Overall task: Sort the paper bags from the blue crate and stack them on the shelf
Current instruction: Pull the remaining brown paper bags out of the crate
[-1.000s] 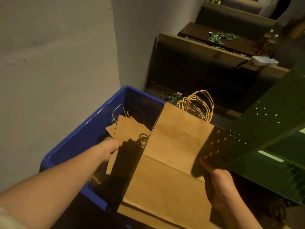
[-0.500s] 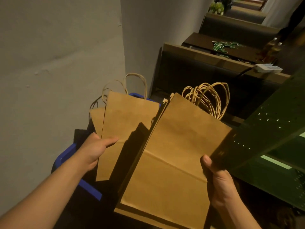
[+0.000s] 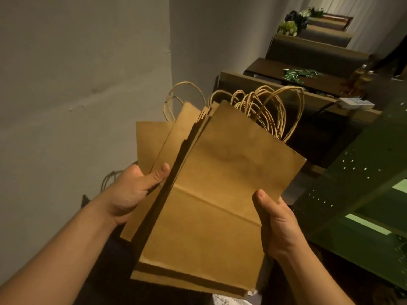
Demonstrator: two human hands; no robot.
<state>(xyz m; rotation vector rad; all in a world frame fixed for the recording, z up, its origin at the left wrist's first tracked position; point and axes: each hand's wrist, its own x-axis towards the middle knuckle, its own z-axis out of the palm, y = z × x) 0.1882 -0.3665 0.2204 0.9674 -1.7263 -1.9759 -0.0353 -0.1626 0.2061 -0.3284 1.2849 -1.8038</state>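
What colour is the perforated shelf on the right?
Dark green shelf, seen in the head view.

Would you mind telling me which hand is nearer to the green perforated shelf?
Right. The right hand grips the large bag stack at its right edge, just beside the green perforated shelf; the left hand holds smaller bags on the stack's far side.

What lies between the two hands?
In the head view, the stack of brown paper bags spans from the left hand to the right hand.
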